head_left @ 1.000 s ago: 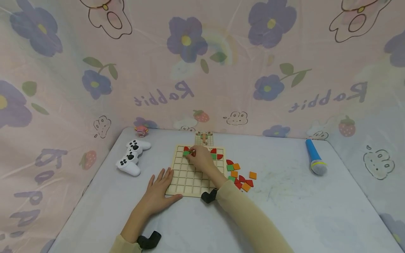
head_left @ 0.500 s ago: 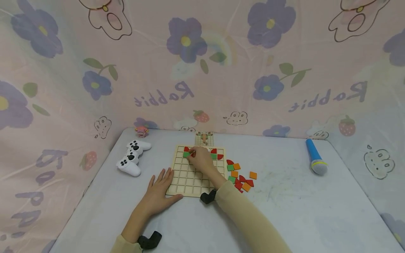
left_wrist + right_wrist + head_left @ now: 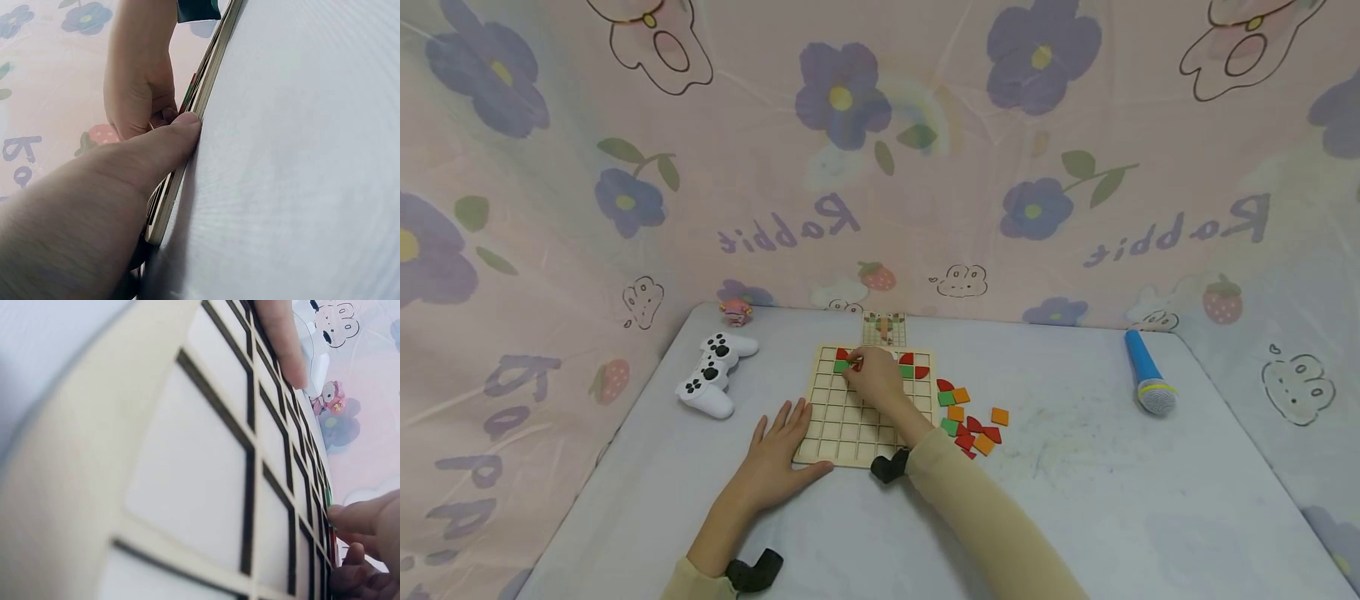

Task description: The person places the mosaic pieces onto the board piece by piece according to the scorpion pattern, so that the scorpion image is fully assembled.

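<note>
A wooden grid board (image 3: 838, 421) lies flat on the table. My left hand (image 3: 775, 458) rests with spread, straight fingers along its left side; in the left wrist view the thumb (image 3: 181, 128) presses on the board's edge. Over the upper rows, my right hand (image 3: 880, 383) pinches a small red tile (image 3: 857, 366), mostly hidden by the fingers. Just left of those fingertips, a green square tile (image 3: 841, 367) sits in the grid below a red tile (image 3: 842, 354). Another green square (image 3: 907, 372) and two red rounded tiles (image 3: 907, 358) occupy cells at upper right.
Several loose red, green and orange tiles (image 3: 983, 444) lie right of the board. Behind it is a small pattern card (image 3: 883, 329). A white game controller (image 3: 715, 375) and pink figurine (image 3: 736, 312) are at left, a blue toy microphone (image 3: 1150, 372) at far right.
The right wrist and sleeve have shifted very slightly left, while the fingertips stay at the same spot over the board. The left hand has not moved.
</note>
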Demonstrator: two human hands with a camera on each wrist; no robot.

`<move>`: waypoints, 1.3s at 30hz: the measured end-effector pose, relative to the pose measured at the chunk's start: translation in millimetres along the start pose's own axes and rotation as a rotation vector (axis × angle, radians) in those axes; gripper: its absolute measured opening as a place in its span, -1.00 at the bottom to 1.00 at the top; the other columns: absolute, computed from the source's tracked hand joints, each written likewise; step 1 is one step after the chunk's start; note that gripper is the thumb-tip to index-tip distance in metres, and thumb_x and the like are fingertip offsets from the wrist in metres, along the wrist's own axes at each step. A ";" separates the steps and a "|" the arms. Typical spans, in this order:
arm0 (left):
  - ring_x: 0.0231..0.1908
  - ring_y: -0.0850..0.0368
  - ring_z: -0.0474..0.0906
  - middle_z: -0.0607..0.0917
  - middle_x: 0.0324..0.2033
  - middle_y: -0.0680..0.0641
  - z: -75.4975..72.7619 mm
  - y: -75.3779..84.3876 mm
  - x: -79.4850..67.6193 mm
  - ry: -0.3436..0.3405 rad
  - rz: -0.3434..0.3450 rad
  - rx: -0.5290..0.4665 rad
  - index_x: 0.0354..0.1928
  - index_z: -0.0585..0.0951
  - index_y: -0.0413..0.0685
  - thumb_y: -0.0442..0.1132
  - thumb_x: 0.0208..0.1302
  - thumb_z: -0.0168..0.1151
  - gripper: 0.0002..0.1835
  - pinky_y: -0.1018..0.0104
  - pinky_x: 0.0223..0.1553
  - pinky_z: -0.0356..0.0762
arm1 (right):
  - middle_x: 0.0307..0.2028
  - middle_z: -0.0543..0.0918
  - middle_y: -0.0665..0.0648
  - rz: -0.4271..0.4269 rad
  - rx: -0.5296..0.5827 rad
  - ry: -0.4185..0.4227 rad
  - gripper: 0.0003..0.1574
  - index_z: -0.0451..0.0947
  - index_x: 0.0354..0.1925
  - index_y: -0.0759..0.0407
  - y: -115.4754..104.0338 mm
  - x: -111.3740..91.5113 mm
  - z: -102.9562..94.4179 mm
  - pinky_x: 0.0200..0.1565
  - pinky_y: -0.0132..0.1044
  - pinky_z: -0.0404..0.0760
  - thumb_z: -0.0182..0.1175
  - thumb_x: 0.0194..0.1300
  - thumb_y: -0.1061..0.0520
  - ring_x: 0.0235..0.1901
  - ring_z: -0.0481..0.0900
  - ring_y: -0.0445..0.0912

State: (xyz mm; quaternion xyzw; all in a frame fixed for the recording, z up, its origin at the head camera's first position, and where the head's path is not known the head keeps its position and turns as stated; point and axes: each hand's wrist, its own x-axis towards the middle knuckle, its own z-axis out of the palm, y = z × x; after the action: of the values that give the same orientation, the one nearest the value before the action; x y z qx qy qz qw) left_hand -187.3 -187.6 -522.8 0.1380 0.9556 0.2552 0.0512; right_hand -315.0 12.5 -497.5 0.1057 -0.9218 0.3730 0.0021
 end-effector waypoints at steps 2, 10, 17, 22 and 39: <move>0.68 -0.25 -0.15 0.07 0.66 -0.20 -0.3 0.8 -0.6 0.013 0.008 -0.005 0.67 0.09 -0.20 0.40 0.34 0.30 0.15 -0.41 0.59 -0.32 | -0.24 0.80 0.09 0.007 -0.004 0.003 -0.73 0.79 0.04 0.12 -0.5 0.4 0.1 -0.40 -0.31 0.55 0.41 0.40 0.12 -0.34 0.69 -0.09; 0.67 -0.28 -0.13 0.08 0.66 -0.22 -0.7 1.3 -1.2 0.021 0.011 -0.006 0.67 0.11 -0.22 0.38 0.34 0.30 0.14 -0.41 0.59 -0.32 | -0.26 0.79 0.10 0.012 0.033 -0.006 -0.72 0.78 0.03 0.15 -2.8 -0.9 -2.5 -0.30 -0.21 0.65 0.44 0.37 0.12 -0.31 0.70 -0.07; 0.68 -0.24 -0.18 0.04 0.67 -0.19 -1.1 0.6 -0.4 -0.006 -0.003 -0.017 0.67 0.08 -0.20 0.39 0.34 0.30 0.15 -0.40 0.59 -0.35 | -0.37 0.71 0.08 -0.041 0.088 -0.040 -0.72 0.76 0.04 0.21 -3.1 -2.4 -8.0 -0.39 -0.28 0.51 0.41 0.39 0.18 -0.48 0.54 -0.14; 0.68 -0.23 -0.19 0.04 0.67 -0.19 -0.2 0.4 0.2 -0.010 -0.007 -0.014 0.68 0.07 -0.19 0.40 0.34 0.29 0.16 -0.39 0.59 -0.36 | -0.44 0.60 0.06 -0.088 0.099 -0.027 -0.71 0.75 0.06 0.25 -0.6 -7.0 -23.8 -0.42 -0.33 0.37 0.41 0.40 0.19 -0.54 0.37 -0.16; 0.69 -0.22 -0.23 0.02 0.67 -0.17 -0.4 0.2 1.1 -0.024 -0.019 -0.014 0.68 0.05 -0.19 0.41 0.35 0.27 0.16 -0.38 0.60 -0.40 | -0.25 0.57 0.13 0.009 0.009 0.016 -0.61 0.70 0.16 0.21 90.7 -67.2 -135.0 -0.40 -0.30 0.56 0.39 0.44 0.10 -0.35 0.53 -0.03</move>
State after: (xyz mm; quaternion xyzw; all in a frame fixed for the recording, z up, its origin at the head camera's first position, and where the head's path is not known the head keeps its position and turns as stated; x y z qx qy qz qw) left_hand -188.4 -187.3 -522.4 0.1315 0.9544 0.2595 0.0662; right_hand -277.3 181.8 -467.9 0.0988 -0.9205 0.3779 0.0072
